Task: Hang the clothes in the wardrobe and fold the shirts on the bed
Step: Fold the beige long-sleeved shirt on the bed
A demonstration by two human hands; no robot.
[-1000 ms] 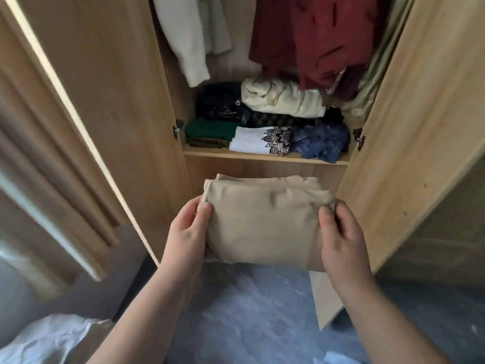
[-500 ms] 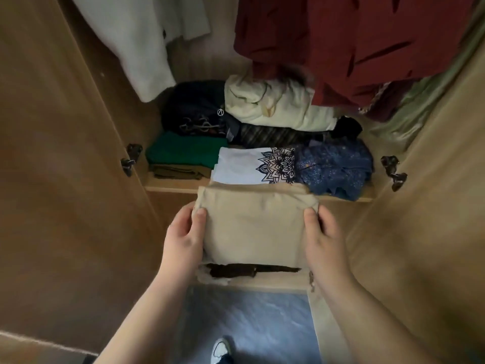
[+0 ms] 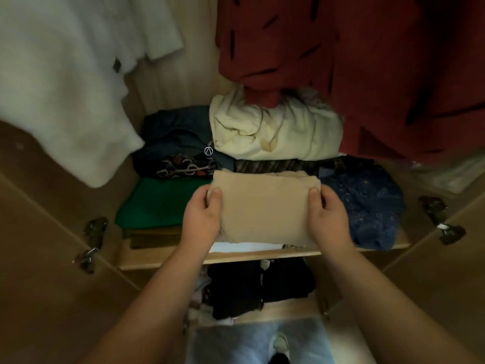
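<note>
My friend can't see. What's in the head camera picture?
A left hand and a right hand hold a folded beige garment at a wardrobe shelf of folded clothes. A red garment and a white garment hang above.

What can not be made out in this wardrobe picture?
Head view only.
White shirt: mostly covered by the beige shirt; a strip shows.
Fingers of the left hand and right hand: mostly under the beige shirt.
Tops of the red garment and white garment: cut by the upper edge.
Dark clothes below: too dim.

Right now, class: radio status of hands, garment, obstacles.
Left hand, right hand gripping beige folded garment. Garment over white shirt on shelf. Green stack, blue stack flank it.
</note>
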